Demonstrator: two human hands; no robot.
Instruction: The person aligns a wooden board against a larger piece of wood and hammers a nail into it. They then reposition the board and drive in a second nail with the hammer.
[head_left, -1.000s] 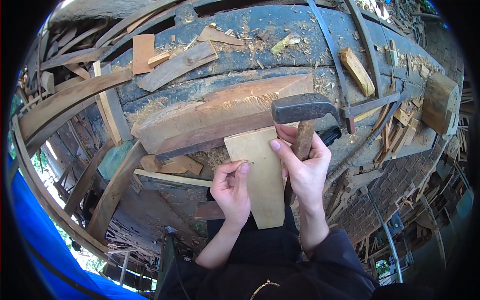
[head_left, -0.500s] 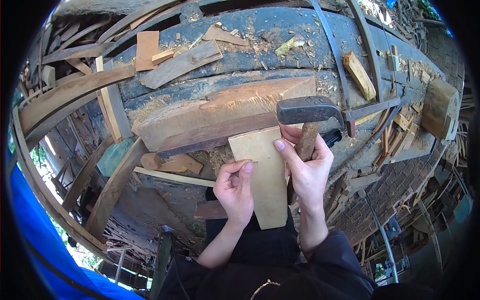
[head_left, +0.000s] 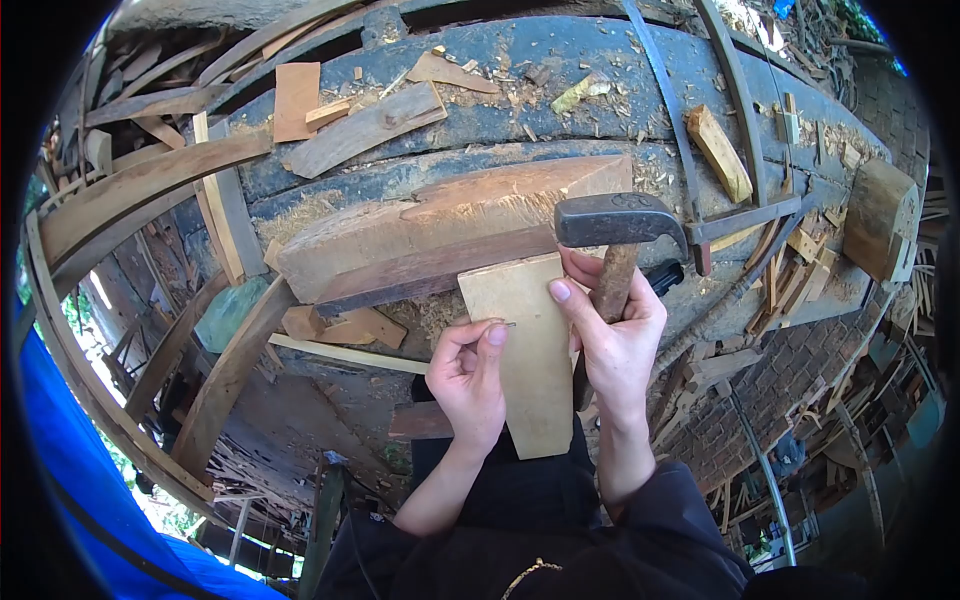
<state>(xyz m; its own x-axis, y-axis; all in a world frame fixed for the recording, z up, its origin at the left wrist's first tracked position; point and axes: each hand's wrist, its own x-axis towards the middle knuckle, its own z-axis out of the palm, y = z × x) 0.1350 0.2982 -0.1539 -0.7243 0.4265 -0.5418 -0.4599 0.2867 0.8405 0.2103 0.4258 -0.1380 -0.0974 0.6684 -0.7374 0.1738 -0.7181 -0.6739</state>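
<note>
- Pale wood: we hold a small flat board upright against the near edge of the bench, its top touching the big reddish timber block.
- Our left hand pinches a thin nail on the board's face, grip clenched on it.
- Our right hand grasps the hammer by its handle, one finger steadying the board's right edge.
- We judge this the nail-setting step; next calls for a light tap, with the nail held square and the fingertips clear.
</note>
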